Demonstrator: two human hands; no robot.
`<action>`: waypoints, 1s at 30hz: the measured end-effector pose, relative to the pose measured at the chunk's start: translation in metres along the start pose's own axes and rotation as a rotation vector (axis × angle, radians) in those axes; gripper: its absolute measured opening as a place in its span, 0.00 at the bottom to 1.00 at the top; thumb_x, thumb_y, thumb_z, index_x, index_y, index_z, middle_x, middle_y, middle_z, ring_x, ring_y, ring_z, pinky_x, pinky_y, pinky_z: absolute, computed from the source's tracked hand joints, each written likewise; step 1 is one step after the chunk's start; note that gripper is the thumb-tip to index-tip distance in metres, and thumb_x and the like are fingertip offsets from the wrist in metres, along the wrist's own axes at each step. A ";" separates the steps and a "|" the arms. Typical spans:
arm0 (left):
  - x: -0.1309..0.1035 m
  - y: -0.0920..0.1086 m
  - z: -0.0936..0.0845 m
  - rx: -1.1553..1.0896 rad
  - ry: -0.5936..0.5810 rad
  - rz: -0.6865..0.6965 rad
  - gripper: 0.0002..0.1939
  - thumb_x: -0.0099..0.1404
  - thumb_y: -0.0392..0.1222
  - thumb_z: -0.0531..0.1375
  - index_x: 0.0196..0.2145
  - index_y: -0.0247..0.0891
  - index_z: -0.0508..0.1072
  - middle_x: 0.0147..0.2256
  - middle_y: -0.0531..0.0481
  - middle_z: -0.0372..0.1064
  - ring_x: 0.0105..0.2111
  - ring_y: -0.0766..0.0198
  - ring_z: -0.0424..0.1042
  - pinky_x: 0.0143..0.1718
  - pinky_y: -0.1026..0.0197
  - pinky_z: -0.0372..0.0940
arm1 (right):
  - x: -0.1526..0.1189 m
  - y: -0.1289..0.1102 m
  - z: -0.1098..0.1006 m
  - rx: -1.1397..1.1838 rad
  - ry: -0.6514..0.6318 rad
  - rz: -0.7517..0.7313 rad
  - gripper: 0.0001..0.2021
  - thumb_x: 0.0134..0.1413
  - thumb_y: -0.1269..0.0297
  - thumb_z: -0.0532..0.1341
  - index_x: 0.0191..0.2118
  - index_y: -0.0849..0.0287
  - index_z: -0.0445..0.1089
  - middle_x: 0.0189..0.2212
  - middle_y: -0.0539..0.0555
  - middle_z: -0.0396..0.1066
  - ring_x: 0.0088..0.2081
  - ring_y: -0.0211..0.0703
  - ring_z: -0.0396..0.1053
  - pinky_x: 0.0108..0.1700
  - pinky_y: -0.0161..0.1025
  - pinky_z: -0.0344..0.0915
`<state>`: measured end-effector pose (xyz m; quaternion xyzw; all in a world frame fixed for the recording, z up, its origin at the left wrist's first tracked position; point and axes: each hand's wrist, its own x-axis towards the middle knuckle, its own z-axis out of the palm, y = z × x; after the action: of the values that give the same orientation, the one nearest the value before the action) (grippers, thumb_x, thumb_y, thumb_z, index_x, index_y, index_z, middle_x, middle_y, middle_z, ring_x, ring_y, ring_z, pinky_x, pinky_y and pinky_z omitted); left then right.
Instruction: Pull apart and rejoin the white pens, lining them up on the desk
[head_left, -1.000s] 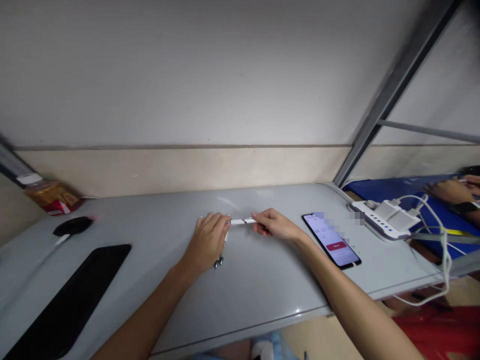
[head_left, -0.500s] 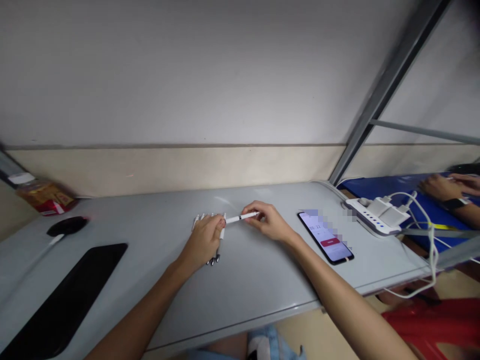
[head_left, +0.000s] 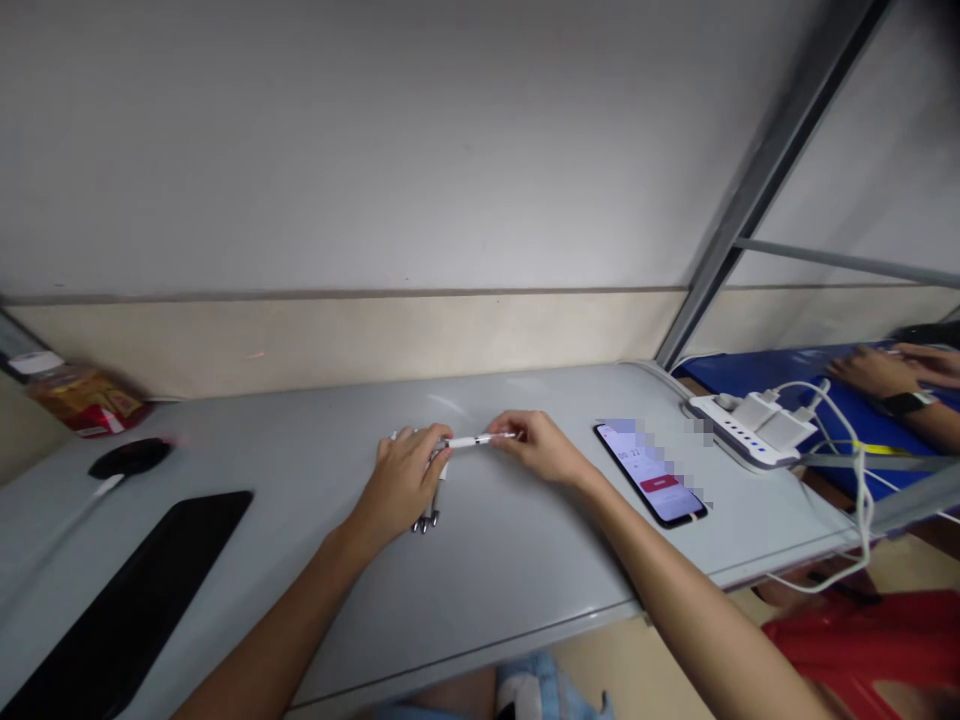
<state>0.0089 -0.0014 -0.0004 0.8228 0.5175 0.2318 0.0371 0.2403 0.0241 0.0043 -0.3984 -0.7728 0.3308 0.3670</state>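
Observation:
Between my two hands a white pen [head_left: 468,442] with a dark band lies roughly level, just above the desk. My left hand [head_left: 407,474] pinches its left end between thumb and fingers. At the other end, the fingertips of my right hand [head_left: 529,443] are closed on the pen's clear or silvery part. Under my left hand lie several more pens [head_left: 426,522], side by side; their dark metallic ends stick out below the palm, and the rest of them is mostly covered.
A lit phone [head_left: 649,475] lies right of my right hand, with a power strip [head_left: 742,430] and cables beyond. A black mat [head_left: 142,600], a round black charger [head_left: 129,457] and a bottle [head_left: 82,395] occupy the left. Another person's hands [head_left: 877,375] are at the far right.
The pen has turned slightly to lie more level, and a clear or silvery part now shows near my right fingers. Both hands remain in nearly the same place.

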 end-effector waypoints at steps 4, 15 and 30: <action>0.000 0.001 0.001 0.013 -0.002 0.012 0.11 0.72 0.44 0.47 0.41 0.43 0.67 0.37 0.52 0.71 0.40 0.59 0.66 0.43 0.55 0.52 | 0.001 0.001 0.001 0.026 0.051 -0.020 0.11 0.52 0.65 0.63 0.43 0.59 0.71 0.34 0.52 0.72 0.34 0.38 0.66 0.36 0.35 0.60; 0.000 -0.005 0.008 0.047 0.001 0.048 0.15 0.73 0.43 0.43 0.34 0.40 0.66 0.34 0.51 0.69 0.38 0.59 0.65 0.40 0.57 0.52 | -0.001 0.000 0.012 -0.156 0.035 -0.168 0.14 0.57 0.64 0.62 0.49 0.57 0.70 0.45 0.56 0.73 0.42 0.42 0.69 0.44 0.38 0.63; -0.001 -0.001 0.006 0.008 0.009 0.062 0.17 0.72 0.43 0.46 0.51 0.51 0.69 0.40 0.52 0.73 0.41 0.58 0.67 0.43 0.54 0.54 | 0.000 0.009 0.010 -0.465 0.139 -0.243 0.12 0.51 0.80 0.58 0.38 0.59 0.73 0.36 0.56 0.70 0.40 0.44 0.66 0.42 0.39 0.62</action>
<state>0.0103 -0.0003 -0.0067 0.8376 0.4927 0.2345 0.0245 0.2354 0.0258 -0.0085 -0.3982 -0.8430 0.0700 0.3547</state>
